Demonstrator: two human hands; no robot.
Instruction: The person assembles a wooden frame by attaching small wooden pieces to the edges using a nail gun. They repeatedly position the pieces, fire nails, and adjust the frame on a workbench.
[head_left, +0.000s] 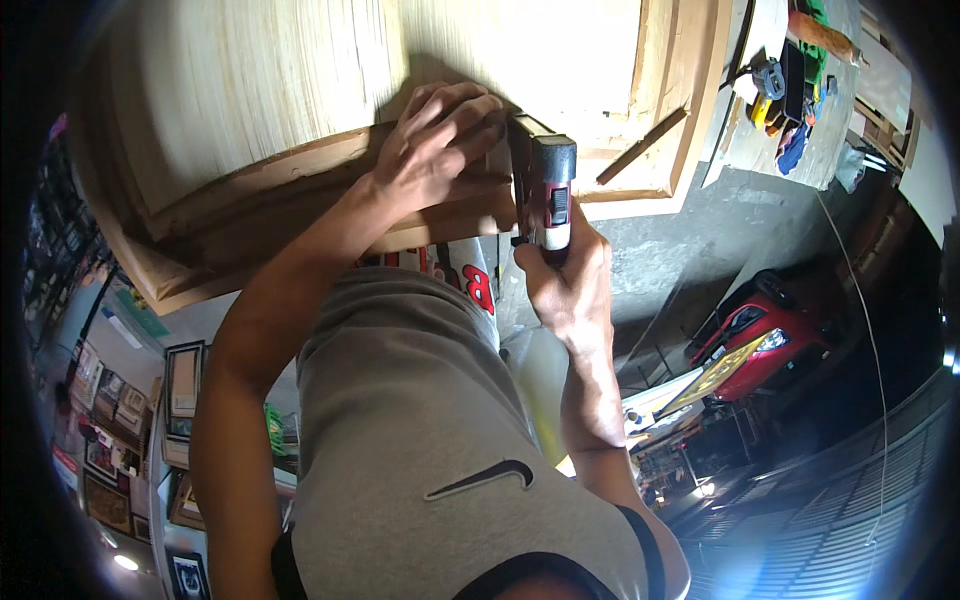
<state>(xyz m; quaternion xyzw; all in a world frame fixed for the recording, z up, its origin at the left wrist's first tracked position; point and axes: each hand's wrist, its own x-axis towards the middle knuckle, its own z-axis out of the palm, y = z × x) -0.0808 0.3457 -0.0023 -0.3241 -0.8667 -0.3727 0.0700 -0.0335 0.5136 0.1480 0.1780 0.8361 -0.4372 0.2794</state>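
Note:
My right hand (572,285) is wrapped around a dark red and black nail gun (555,195), held upright with its black cap at the top. Its nose side meets the inner edge of a large pale wooden frame (690,110), but the exact contact point is hidden. Just to the left of the tool, my left hand (435,150) bends its fingers over the frame's near rail. What lies beneath those fingertips is partly covered. A light plywood panel (270,75) fills the inside of the frame. On the frame's right part a loose brown wooden strip (643,147) lies at a slant.
At the upper right, a work surface (735,150) carries a tape measure (768,78), an orange-brown handle (822,38) and other hand tools. A red car (770,340) stands off to the right. Framed pictures (183,390) line the left side. A thin cable (865,320) hangs at right.

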